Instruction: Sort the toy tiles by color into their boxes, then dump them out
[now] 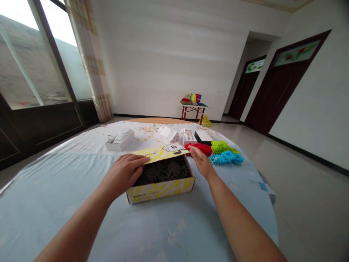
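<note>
A yellow-and-white patterned cardboard box (160, 191) stands in front of me on the table. Its hinged lid (156, 153), printed with a cartoon figure, is tilted partly up. Dark, notched flat pieces (166, 170) fill the inside. My left hand (124, 174) grips the lid's left edge, fingers on top and thumb below. At the lid's right corner, my right hand (200, 160) pinches the edge; part of its grip is hidden. Right behind that hand lies a red bundle of small pieces (203, 148), beside a lime-green bundle (222, 147) and a blue bundle (227, 158).
An open white box (120, 141) sits at the far left of the cloth-covered table (68, 189). Further back are a white carton (168, 134), another white box (187, 135) and a black-and-white box (203, 137). A small side table (194, 105) stands by the wall.
</note>
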`<state>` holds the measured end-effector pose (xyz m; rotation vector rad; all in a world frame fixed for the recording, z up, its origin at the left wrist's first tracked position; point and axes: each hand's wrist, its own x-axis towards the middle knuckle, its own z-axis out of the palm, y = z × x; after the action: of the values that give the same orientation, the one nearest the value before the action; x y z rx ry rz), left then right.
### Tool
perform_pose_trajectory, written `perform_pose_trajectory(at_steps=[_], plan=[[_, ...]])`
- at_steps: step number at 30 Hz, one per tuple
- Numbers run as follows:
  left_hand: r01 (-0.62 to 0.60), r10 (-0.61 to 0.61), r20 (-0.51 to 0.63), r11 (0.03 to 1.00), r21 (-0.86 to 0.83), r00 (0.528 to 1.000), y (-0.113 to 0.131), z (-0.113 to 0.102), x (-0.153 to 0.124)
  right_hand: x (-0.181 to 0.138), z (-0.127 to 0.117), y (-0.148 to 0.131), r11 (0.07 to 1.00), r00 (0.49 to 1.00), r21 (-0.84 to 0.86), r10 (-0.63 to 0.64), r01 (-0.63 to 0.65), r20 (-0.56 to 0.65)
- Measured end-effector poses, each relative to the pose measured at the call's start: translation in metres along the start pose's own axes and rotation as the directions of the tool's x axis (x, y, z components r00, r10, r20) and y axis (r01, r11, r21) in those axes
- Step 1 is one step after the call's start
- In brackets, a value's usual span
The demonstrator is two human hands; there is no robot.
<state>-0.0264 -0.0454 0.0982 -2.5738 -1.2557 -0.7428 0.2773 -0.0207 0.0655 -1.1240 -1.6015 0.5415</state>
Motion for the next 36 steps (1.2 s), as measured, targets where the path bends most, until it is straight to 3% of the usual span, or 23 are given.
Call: perform_pose_trajectory(at_steps=[8,20,25,31,34,36], plan=[[-0.011,0.026,0.148,0.994,-0.106,0.989,0.01,0.0,0.001,0.0,-0.002,0.004,0.99,0.994,0.096,0.1,-0.105,0.054],[0.024,0.0,0.155,0.987,-0.158,0.988,0.01,0.018,0.001,0.002,0.01,0.014,0.943,0.972,0.239,0.21,-0.231,0.109],[0.003,0.032,0.168,0.979,-0.203,0.985,0.012,0.009,0.001,-0.001,-0.002,0.013,0.966,0.952,0.088,0.22,-0.243,0.214],[0.021,0.047,0.24,0.962,-0.274,0.97,0.017,-0.006,-0.002,-0.005,-0.012,0.005,0.973,0.919,-0.161,0.209,-0.162,0.334],[0.119,-0.04,0.264,0.949,-0.29,0.964,0.012,-0.007,-0.002,-0.006,-0.013,0.006,0.973,0.915,-0.199,0.18,-0.113,0.361],[0.192,-0.143,0.198,0.947,-0.257,0.97,0.004,-0.005,-0.002,-0.006,-0.014,0.008,0.975,0.91,-0.199,0.169,-0.099,0.379]])
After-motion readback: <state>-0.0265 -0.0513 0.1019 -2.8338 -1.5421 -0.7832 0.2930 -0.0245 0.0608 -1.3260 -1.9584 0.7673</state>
